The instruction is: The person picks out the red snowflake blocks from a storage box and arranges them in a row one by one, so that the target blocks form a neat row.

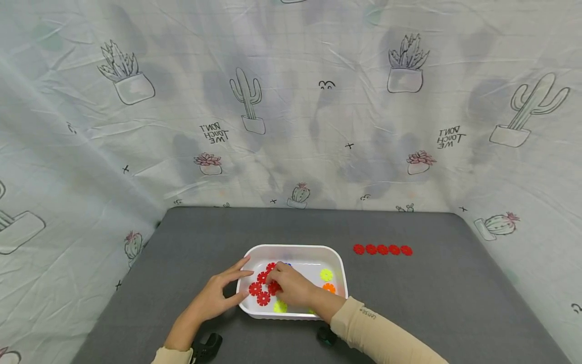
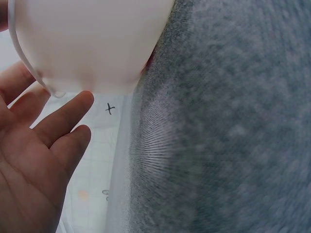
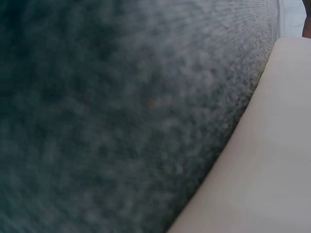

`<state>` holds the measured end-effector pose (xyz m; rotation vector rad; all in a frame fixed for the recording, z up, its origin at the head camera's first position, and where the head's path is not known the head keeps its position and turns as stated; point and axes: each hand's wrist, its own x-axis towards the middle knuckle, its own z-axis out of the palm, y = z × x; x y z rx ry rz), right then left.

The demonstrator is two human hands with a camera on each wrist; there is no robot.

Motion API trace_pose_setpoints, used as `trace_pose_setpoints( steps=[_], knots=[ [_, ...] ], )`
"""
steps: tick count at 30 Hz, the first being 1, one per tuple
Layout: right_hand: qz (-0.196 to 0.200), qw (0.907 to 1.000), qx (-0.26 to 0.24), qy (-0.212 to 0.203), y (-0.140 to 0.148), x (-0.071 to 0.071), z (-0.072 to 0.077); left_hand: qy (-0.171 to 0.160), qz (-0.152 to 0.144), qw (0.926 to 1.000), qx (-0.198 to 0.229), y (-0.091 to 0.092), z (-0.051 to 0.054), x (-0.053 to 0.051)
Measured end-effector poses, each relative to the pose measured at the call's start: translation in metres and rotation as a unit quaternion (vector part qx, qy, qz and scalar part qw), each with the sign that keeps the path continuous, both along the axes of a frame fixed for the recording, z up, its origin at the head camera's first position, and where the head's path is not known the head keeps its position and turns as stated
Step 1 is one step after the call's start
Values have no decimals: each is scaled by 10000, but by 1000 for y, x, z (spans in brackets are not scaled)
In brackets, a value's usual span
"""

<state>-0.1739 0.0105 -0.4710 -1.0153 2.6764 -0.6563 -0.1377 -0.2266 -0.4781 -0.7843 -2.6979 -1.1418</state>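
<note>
A white plastic tray [image 1: 313,248] sits on the grey table, with several red notched discs [image 1: 263,299] loose in its left part. My left hand [image 1: 213,298] is spread at the tray's left end, fingers extended along the rim. In the left wrist view, fingers of the left hand [image 2: 34,150] lie against the tray's outer wall [image 2: 92,43]. My right hand [image 1: 293,285] reaches into the tray, its fingers bent down among the red discs. Whether it pinches one is hidden. In the right wrist view, only the tray's wall [image 3: 262,160] and table show clearly.
To the right behind the tray, several red discs [image 1: 383,249] lie in a row on the table [image 1: 409,303]. Yellow discs [image 1: 326,274], an orange disc [image 1: 329,287] and a partly hidden blue piece [image 1: 288,264] are in the tray. A cactus-print curtain [image 1: 291,111] hangs behind.
</note>
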Motion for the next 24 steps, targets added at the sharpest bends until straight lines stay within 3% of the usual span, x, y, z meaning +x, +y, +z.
trace_pose_setpoints(
  steps=[7,18,24],
  knots=[
    [-13,9998,-191,59,1,0,0,-60,-16,10000,59,1,1,1],
    [-160,9981,-517,-304,1,-3,3,151,-67,9999,35,0,0,0],
    [-438,9923,-917,-703,2,-6,5,92,-63,9999,45,0,0,-1]
  ],
)
